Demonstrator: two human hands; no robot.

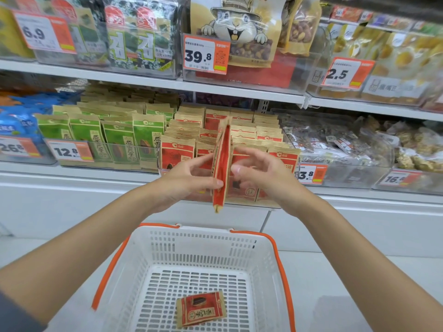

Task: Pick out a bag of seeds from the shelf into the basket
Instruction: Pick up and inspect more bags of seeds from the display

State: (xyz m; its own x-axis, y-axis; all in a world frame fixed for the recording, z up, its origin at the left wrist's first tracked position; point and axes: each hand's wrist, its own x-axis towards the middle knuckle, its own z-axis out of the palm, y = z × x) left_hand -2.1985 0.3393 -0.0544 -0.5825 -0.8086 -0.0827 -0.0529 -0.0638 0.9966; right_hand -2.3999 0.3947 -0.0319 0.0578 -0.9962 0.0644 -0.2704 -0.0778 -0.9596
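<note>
A red and tan seed bag hangs edge-on in front of the shelf, above the basket. My left hand pinches it between thumb and fingers from the left. My right hand is just to its right with fingers spread and loosely curled; I cannot tell whether it touches the bag. Rows of the same red seed bags stand in a clear shelf bin behind my hands. The white basket with orange handles stands below, and one red seed bag lies flat on its floor.
Green seed bags fill the bin to the left, blue packs further left. Clear bags of nuts sit to the right. The shelf above holds seaweed packs and a rabbit-printed nut bag. Price tags line the shelf edges.
</note>
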